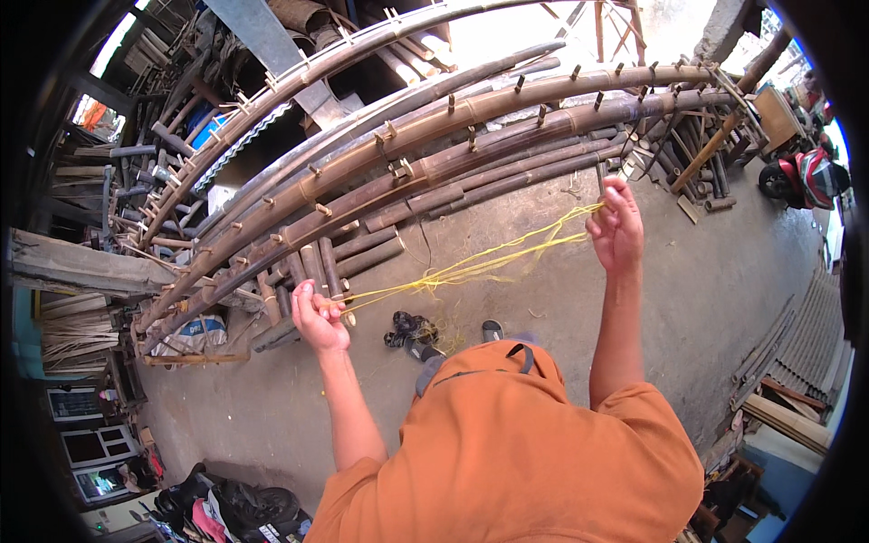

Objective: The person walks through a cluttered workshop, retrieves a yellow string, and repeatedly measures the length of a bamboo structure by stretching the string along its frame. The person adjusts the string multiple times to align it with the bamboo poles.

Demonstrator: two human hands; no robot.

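Yellow string (434,280) stretches in several loose, tangled strands between my two hands. My left hand (319,317) is closed on its left end, in front of the bamboo poles. Higher up and farther right, my right hand (617,226) pinches the other end with bent fingers. Frayed yellow fibres hang from the middle of the strands. Beyond my hands, two long bamboo poles (507,102) with short pegs along them run side by side across the view.
Cut bamboo pieces (371,252) lie under the poles. A black plastic bag (410,328) rests on the concrete floor (715,271) by my feet. A red motorcycle (806,176) stands at the far right. Corrugated sheets (806,344) lie along the right side.
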